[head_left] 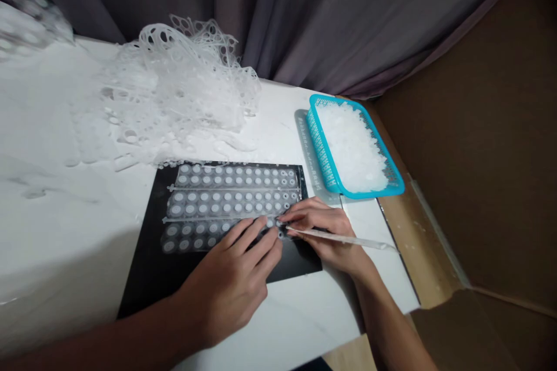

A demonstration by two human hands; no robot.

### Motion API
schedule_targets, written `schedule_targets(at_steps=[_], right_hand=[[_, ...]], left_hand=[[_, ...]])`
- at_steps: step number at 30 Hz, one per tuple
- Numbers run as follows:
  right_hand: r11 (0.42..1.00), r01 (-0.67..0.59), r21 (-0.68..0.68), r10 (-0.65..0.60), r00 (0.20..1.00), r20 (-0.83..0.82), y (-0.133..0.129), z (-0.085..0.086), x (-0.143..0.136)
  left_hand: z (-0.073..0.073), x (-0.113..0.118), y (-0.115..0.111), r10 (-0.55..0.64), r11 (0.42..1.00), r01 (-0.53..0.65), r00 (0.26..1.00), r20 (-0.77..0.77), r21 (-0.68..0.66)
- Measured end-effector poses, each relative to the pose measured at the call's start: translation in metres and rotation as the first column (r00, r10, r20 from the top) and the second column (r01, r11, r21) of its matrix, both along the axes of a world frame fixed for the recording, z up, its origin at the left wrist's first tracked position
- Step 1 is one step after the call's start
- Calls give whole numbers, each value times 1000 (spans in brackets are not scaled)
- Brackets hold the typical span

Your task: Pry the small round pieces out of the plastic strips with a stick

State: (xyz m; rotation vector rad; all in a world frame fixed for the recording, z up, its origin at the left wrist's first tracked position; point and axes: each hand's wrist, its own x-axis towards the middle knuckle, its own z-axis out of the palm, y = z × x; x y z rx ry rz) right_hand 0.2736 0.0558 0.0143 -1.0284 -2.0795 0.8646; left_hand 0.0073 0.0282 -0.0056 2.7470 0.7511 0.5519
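Observation:
A translucent molded sheet (226, 207) with rows of round raised discs lies on a black mat (145, 266). My left hand (243, 272) rests over the sheet's near edge, fingers stretched out and apart, its fingertips touching the discs. At the sheet's right end, my right hand (326, 229) is closed in a pinch. From its fingertips a thin pale strip (348, 237) runs out to the right across the hand; whether it is still joined to the sheet I cannot tell. Several discs at the right end show dark centers. The fingers hide part of the sheet's near right corner.
A blue plastic basket (331, 177) filled with small white pieces stands behind my right hand. A tangled heap of clear perforated sheets (174, 93) covers the table's back left. Grey curtains (304, 17) hang behind; a brown cardboard wall (487, 185) rises at the right.

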Motion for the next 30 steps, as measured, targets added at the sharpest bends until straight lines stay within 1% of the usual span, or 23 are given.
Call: schedule_targets(at_steps=[2, 4, 7, 9, 11, 13, 15, 17, 20, 23, 26, 27, 30], right_hand=[[1000, -8, 30, 7, 1000, 21, 0, 0, -1], [998, -17, 67, 14, 999, 46, -1, -1, -1], [987, -31, 155, 19, 996, 83, -2, -6, -2], [977, -34, 211, 12, 994, 106, -3, -8, -5], [976, -1, 219, -20, 995, 93, -5, -8, -8], [989, 79, 128, -84, 996, 35, -8, -6, -12], [984, 175, -19, -175, 984, -35, -10, -4, -16], [958, 248, -141, -261, 962, -81, -11, -2, -20], [919, 308, -247, -345, 930, -126, -12, -2, -25], [890, 344, -300, -413, 886, -211, -10, -5, -29], [876, 367, -312, -459, 833, -308, -7, -9, -30], [880, 361, -309, -452, 836, -312, -7, -10, -28], [908, 294, -298, -369, 899, -237, -7, -8, -20]], left_hand=[[3, 0, 2, 3, 999, -2, 1000, 29, -39], [8, 1, 5, 11, 992, -3, 998, 69, -127], [14, 1, 8, 33, 965, 0, 992, 123, -261], [15, 1, 9, 39, 957, 4, 989, 143, -289], [16, 1, 10, 33, 954, 14, 988, 150, -301], [15, 1, 10, 24, 950, 23, 989, 146, -310], [14, 1, 10, 11, 950, 32, 991, 135, -312], [14, 1, 10, 3, 949, 36, 993, 121, -313], [13, 0, 9, 2, 949, 29, 995, 100, -314], [13, 0, 8, 5, 952, 21, 996, 86, -304], [13, 0, 8, -3, 959, 25, 997, 79, -282], [12, 0, 8, -8, 963, 28, 997, 76, -269], [11, -1, 8, -16, 976, 28, 998, 60, -217]])
